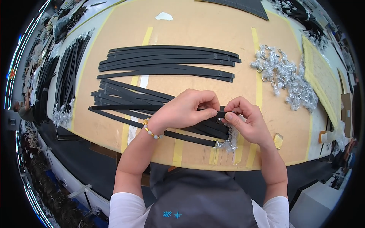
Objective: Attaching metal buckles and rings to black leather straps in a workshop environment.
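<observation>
A black strap (125, 107) runs across the table under my left wrist, its right end between my two hands. My left hand (192, 108) pinches the strap near that end, thumb against fingers. Close beside it, my right hand (245, 119) is closed on the tip of the same strap, where a bit of metal shows; my fingers hide most of it. Beneath my hands lies a fanned pile of black straps (190, 135), several with metal hooks in clear plastic (229, 144) at their right ends. Farther off, loose black straps (167, 60) lie side by side.
A heap of plastic-wrapped metal hooks (283, 74) sits at the right. Bundled black straps (72, 68) hang together at the left edge. A yellowish block (278, 141) lies beside my right forearm, and a yellow-edged board (321, 81) stands far right. Yellow tape strips cross the table (205, 34).
</observation>
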A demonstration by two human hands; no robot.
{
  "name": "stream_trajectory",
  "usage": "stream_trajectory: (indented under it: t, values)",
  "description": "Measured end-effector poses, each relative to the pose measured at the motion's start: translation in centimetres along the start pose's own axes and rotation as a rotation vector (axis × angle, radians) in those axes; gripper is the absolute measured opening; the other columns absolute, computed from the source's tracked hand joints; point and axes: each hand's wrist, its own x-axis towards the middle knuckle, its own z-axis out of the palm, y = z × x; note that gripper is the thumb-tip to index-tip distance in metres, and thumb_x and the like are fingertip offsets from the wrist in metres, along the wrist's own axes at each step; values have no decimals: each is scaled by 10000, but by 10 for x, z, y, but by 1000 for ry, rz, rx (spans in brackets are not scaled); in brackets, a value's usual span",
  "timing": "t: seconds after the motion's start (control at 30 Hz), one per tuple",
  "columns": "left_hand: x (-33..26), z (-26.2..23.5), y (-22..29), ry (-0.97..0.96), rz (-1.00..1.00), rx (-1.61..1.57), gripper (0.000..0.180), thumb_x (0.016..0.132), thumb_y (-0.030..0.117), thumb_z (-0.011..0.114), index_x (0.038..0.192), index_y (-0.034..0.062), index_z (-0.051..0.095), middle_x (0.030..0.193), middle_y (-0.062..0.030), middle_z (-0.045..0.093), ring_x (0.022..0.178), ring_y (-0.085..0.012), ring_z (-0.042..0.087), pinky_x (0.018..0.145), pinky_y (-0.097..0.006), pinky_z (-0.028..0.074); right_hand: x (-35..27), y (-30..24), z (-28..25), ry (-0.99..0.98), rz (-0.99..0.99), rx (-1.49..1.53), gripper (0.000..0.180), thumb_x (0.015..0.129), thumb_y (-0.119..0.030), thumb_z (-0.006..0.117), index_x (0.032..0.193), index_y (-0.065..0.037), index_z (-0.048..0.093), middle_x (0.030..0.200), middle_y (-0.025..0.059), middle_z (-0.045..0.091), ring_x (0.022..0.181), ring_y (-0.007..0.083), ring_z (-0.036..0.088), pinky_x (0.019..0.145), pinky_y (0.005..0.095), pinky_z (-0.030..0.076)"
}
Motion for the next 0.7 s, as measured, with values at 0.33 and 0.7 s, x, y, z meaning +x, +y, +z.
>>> stream_trajectory:
  t: [0.33,0.7]
  values:
    - [7,18,-3,27,233,525,81,878,52,713,941,17,675,881,-85,669,851,-245,617,749,-326,509,29,35,-106,915,-372,-1069,258,913,-93,632,1170,-96,656,1243,53,663,1119,219,604,950,378,452]
    - [69,-19,-32,376,292,824,184,822,105,748,980,40,679,1021,-82,632,1015,-268,586,885,-365,498,7,23,-105,514,39,-811,211,808,-104,748,985,-40,653,1017,70,627,859,213,603,801,346,506]
